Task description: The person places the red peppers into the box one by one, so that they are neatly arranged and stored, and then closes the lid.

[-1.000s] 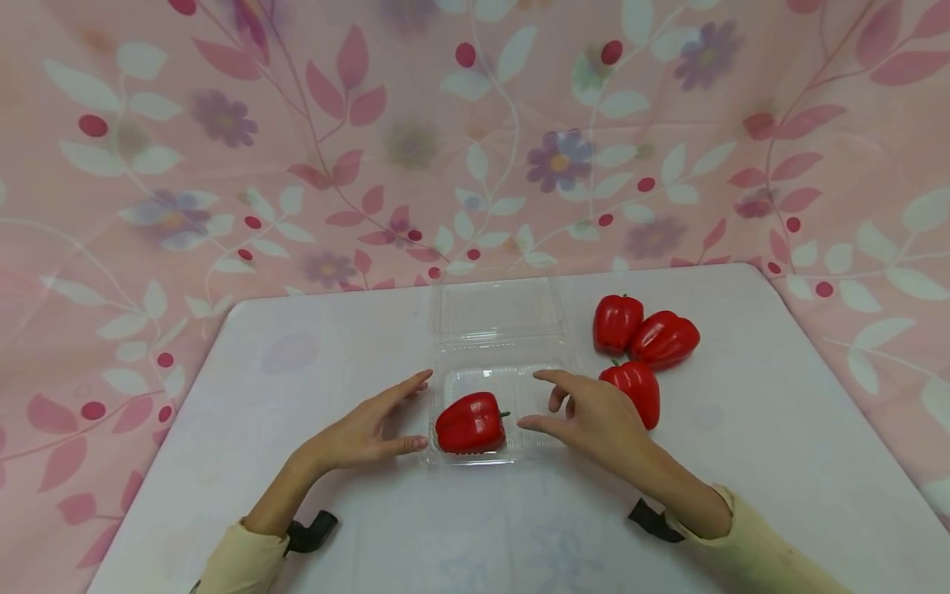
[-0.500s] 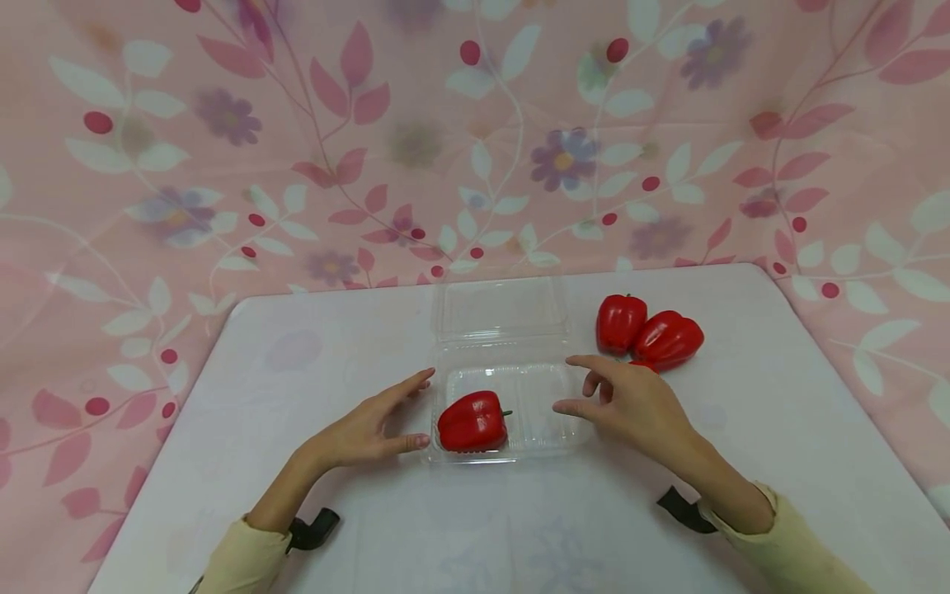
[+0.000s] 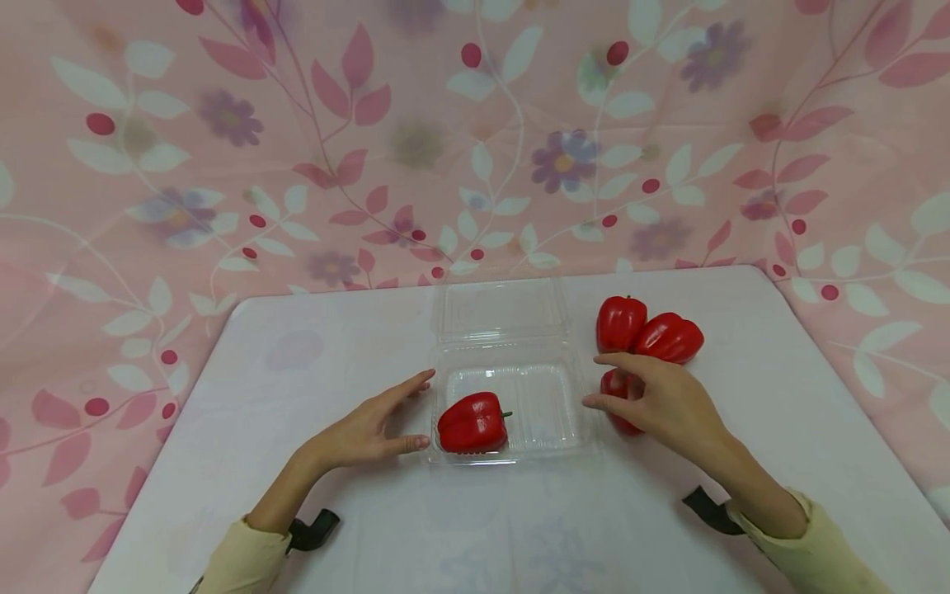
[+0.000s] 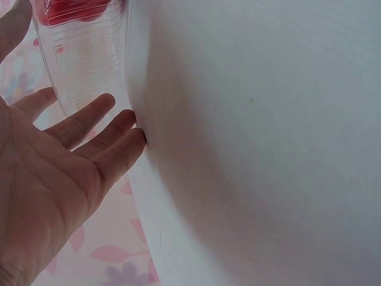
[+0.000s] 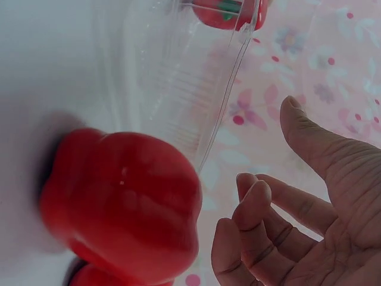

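Observation:
A clear plastic clamshell box lies with its lid folded back in the head view. One red bell pepper rests on its side in the box's left half, stem to the right. Beside the left wall, my left hand has its fingers and thumb spread; the left wrist view shows a bare palm close to the box. My right hand hovers over another red bell pepper, hiding much of it. In the right wrist view a gap separates the loosely bent fingers from that pepper.
Two more red bell peppers, one upright and one lying, sit together behind my right hand. The lid extends toward the back edge of the white table. Behind it hangs a pink floral cloth.
My right hand has moved rightward from above the box to over the nearest loose pepper. The left hand stays beside the box, and the peppers keep their places.

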Demonstrator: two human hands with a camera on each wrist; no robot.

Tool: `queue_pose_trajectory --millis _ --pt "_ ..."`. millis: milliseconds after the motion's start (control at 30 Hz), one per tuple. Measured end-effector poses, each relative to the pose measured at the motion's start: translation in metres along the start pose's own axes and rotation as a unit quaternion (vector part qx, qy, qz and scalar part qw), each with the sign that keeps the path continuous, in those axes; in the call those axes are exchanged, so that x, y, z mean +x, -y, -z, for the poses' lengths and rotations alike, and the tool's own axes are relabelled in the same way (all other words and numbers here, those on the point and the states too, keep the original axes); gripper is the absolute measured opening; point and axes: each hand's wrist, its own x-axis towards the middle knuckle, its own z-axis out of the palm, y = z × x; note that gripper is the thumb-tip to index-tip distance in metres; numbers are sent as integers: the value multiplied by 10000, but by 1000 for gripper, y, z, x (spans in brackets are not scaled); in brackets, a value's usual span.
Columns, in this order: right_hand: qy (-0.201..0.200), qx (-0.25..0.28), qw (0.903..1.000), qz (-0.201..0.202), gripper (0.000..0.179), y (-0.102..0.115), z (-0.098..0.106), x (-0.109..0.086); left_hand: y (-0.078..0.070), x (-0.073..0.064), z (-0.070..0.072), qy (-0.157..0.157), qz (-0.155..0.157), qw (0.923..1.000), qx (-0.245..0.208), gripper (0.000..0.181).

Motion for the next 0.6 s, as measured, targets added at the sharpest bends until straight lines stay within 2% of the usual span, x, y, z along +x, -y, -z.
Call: queue_pose_trajectory --millis 333,600 --pt "-65 49 10000 10 52 -12 7 -2 -1 0 0 -4 54 10000 -11 92" --pt "-83 -57 9998 -165 56 -20 16 -4 -1 0 0 -15 127 9999 -3 93"
